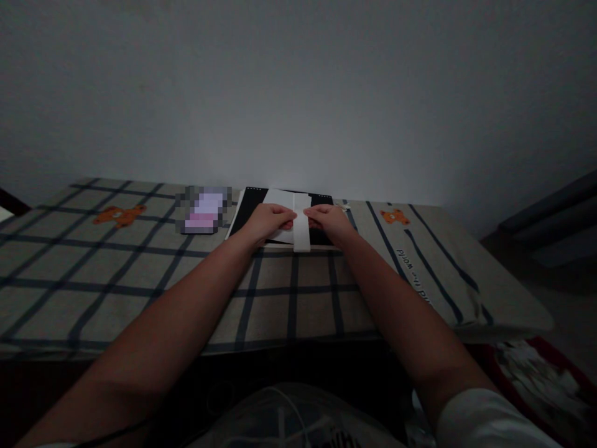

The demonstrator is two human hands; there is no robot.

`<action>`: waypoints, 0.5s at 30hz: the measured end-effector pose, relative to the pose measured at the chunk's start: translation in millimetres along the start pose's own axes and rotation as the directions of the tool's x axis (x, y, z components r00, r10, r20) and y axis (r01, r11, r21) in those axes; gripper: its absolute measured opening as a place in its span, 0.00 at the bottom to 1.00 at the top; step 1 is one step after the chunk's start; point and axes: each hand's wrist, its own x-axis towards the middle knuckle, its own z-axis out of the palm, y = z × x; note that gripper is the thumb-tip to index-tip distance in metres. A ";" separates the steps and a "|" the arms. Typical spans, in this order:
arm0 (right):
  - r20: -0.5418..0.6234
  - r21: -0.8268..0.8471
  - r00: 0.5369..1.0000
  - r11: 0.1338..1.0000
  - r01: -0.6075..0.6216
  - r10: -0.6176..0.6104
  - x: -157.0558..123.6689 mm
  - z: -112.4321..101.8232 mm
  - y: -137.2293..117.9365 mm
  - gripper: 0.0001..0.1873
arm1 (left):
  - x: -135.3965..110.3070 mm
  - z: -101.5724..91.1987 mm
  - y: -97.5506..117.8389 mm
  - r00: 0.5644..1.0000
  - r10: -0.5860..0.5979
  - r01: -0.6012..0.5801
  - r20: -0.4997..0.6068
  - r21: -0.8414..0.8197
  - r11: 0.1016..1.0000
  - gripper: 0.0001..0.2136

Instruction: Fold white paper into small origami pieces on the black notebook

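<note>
A folded white paper [301, 227] lies on a black mat [248, 208] at the far side of a table under a checked cloth [140, 274]. My left hand [268, 221] pinches the paper's left side, fingers closed on it. My right hand [330, 221] pinches the paper's right side the same way. The fingertips of both hands almost meet over a long upright fold of the paper. Part of the sheet is hidden under my hands.
A blurred, pixelated object [204, 210] lies left of the black mat. Orange bear prints [119, 215] mark the cloth. A plain wall [298, 93] rises right behind the table. A red patterned fabric [536, 373] lies low at the right.
</note>
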 end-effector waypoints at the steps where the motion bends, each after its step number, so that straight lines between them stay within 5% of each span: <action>1: -0.004 -0.002 1.000 1.000 0.001 -0.001 -0.1 0.1 -0.5 0.05 | 0.3 0.4 -0.5 1.000 0.001 -0.001 0.004 -0.005 1.000 0.03; 15: -0.012 0.011 1.000 1.000 0.006 -0.006 -0.9 1.8 -1.0 0.07 | 3.0 -1.0 -3.6 1.000 0.026 -0.026 0.009 0.010 1.000 0.04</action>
